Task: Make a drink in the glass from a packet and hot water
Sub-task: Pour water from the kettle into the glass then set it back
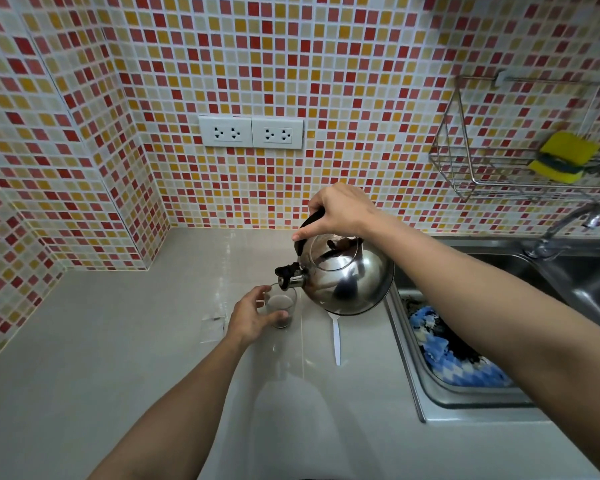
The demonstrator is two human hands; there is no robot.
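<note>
Right hand (340, 211) clenched on the kettle (350, 275) handle, spout tipped over the glass (280, 306) near the bench's right edge by the sink (586, 282). Left hand (253, 317) wraps the glass. Best pour slowly, fingers clear of the stream.

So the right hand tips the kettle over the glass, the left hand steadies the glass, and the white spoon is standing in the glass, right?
Not quite. In the head view the white spoon lies flat on the counter beside the glass, not in it. The rest holds: the right hand tips the kettle and the left hand steadies the glass.
</note>
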